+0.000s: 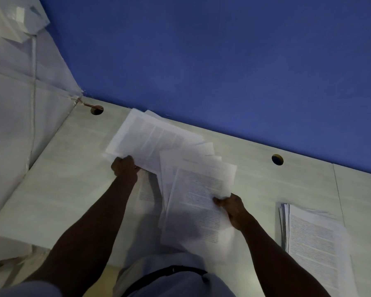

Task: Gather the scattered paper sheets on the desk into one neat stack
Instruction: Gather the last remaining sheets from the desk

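Several printed paper sheets (176, 159) lie fanned and overlapping in the middle of the pale desk (58, 189). My left hand (124, 167) grips the near edge of the far-left sheets, which lift off the desk. My right hand (230, 206) pinches the right edge of the nearest printed sheet (197, 202), thumb on top. Another sheet lies partly hidden under my left forearm. A separate, roughly squared stack of printed sheets (315, 239) rests on the desk at the right, apart from both hands.
A blue wall (223, 61) runs along the desk's far edge. Two round cable holes (97, 110) (277, 159) sit near that edge. A white paper-covered panel (19, 82) closes the left side. A seam in the desk runs past the right stack.
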### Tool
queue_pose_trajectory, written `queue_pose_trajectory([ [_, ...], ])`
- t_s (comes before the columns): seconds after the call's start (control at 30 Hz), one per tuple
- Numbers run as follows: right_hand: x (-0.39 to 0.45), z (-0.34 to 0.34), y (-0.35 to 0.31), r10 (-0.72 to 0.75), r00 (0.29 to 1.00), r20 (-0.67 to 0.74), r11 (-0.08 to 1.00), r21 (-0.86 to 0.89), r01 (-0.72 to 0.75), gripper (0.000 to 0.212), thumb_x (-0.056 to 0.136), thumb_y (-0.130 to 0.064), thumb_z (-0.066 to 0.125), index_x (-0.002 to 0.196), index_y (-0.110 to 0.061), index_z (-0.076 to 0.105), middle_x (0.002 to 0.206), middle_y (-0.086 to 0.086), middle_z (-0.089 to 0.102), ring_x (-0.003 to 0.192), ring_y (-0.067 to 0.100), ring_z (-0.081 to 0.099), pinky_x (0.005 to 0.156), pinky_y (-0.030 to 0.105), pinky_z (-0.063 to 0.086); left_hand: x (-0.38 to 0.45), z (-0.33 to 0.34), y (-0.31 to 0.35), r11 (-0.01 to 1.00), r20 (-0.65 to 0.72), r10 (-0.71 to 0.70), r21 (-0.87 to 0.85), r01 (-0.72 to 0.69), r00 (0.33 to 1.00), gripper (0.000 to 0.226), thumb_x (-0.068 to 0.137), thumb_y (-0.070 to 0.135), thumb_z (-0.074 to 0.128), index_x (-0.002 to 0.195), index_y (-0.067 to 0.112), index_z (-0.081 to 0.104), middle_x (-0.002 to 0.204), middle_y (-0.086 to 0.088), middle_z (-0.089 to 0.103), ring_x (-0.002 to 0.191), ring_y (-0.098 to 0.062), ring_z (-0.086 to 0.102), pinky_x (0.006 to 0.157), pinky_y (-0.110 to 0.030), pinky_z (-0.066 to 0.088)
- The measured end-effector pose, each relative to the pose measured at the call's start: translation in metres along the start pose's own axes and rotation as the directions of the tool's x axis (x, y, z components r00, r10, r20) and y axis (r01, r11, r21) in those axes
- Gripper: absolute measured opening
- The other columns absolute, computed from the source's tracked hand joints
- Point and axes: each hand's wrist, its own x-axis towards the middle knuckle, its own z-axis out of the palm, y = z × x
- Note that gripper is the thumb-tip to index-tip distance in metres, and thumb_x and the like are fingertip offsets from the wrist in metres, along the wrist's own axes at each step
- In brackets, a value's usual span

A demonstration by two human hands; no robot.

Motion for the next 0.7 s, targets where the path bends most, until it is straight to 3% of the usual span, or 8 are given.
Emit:
queue_pose_trajectory([
  [0.07, 0.005, -0.004, 0.004, 0.022, 0.998, -0.05, 0.998, 0.061, -0.019, 0.038, 0.08, 0.004, 0.081, 0.117, 0.005, 0.071, 0.117, 0.021, 0.074, 0.106, 0.038, 0.071, 0.1, 0.05, 0.056, 0.009, -0.015, -0.001, 0.998, -0.132, 0.054, -0.034, -0.059, 0.99, 0.012, 0.091, 0.003, 0.051, 0.1, 0.002, 0.059, 0.09, -0.011, 0.057, 0.085, -0.026, 0.059, 0.084, -0.044, 0.057],
  [0.13, 0.007, -0.003, 0.004, 0.029, 0.991, -0.134, 0.991, 0.136, -0.011, 0.041, 0.082, 0.004, 0.08, 0.121, 0.008, 0.068, 0.121, 0.022, 0.072, 0.11, 0.039, 0.069, 0.102, 0.05, 0.054, 0.014, -0.03, -0.004, 0.989, -0.243, 0.132, 0.103, -0.11, 0.961, 0.007, 0.086, 0.006, 0.052, 0.082, 0.006, 0.058, 0.085, -0.018, 0.061, 0.083, -0.036, 0.064, 0.077, -0.038, 0.051],
  [0.17, 0.008, -0.003, 0.003, 0.032, 0.98, -0.197, 0.987, 0.163, 0.0, 0.041, 0.083, 0.004, 0.079, 0.122, 0.01, 0.066, 0.123, 0.02, 0.071, 0.11, 0.038, 0.068, 0.102, 0.047, 0.053, 0.012, -0.033, -0.002, 0.974, -0.264, 0.165, 0.196, -0.115, 0.95, 0.006, 0.085, 0.005, 0.053, 0.085, 0.004, 0.059, 0.089, -0.022, 0.063, 0.091, -0.042, 0.065, 0.075, -0.036, 0.048],
  [0.27, 0.013, -0.001, -0.001, 0.029, 0.957, -0.289, 0.981, 0.192, 0.028, 0.042, 0.087, 0.0, 0.078, 0.124, 0.013, 0.061, 0.118, 0.013, 0.065, 0.107, 0.03, 0.06, 0.096, 0.036, 0.047, 0.003, -0.039, 0.002, 0.83, -0.174, 0.293, 0.534, -0.16, 0.94, 0.034, 0.088, 0.004, 0.054, 0.12, -0.005, 0.06, 0.12, -0.026, 0.064, 0.115, -0.046, 0.059, 0.093, -0.042, 0.05],
  [0.33, 0.017, -0.001, -0.003, 0.015, 0.967, -0.254, 0.982, 0.187, 0.034, 0.047, 0.088, -0.004, 0.078, 0.128, 0.013, 0.059, 0.123, 0.016, 0.065, 0.113, 0.034, 0.06, 0.099, 0.037, 0.047, -0.004, -0.037, 0.002, 0.746, -0.08, 0.36, 0.623, -0.236, 0.929, 0.043, 0.088, 0.007, 0.056, 0.13, -0.003, 0.056, 0.128, -0.025, 0.061, 0.12, -0.046, 0.057, 0.1, -0.046, 0.049],
  [0.5, 0.019, -0.001, -0.007, -0.019, 0.981, -0.191, 0.977, 0.206, 0.058, 0.049, 0.088, -0.004, 0.077, 0.133, 0.004, 0.06, 0.134, 0.014, 0.065, 0.12, 0.036, 0.06, 0.106, 0.043, 0.048, -0.015, -0.032, 0.018, 0.745, -0.101, 0.42, 0.606, -0.279, 0.902, 0.026, 0.088, 0.005, 0.049, 0.113, -0.001, 0.057, 0.116, -0.024, 0.063, 0.109, -0.044, 0.059, 0.09, -0.043, 0.047],
  [0.6, 0.024, -0.002, -0.004, -0.008, 0.985, -0.172, 0.976, 0.214, 0.045, 0.05, 0.086, -0.005, 0.078, 0.133, 0.001, 0.062, 0.135, 0.015, 0.066, 0.124, 0.037, 0.06, 0.114, 0.049, 0.045, -0.001, -0.031, 0.016, 0.743, 0.027, 0.352, 0.6, -0.297, 0.935, 0.031, 0.088, 0.017, 0.052, 0.113, 0.003, 0.064, 0.117, -0.023, 0.066, 0.111, -0.043, 0.062, 0.095, -0.045, 0.049],
  [0.7, 0.024, 0.014, -0.008, -0.01, 0.968, -0.25, 0.998, 0.061, 0.027, 0.043, 0.084, -0.003, 0.081, 0.123, 0.007, 0.066, 0.118, 0.018, 0.07, 0.108, 0.036, 0.066, 0.097, 0.044, 0.054, 0.004, -0.018, -0.007, 0.641, 0.166, 0.302, 0.693, -0.329, 0.939, 0.034, 0.09, 0.013, 0.061, 0.123, 0.005, 0.067, 0.128, -0.022, 0.064, 0.121, -0.041, 0.059, 0.102, -0.04, 0.045],
])
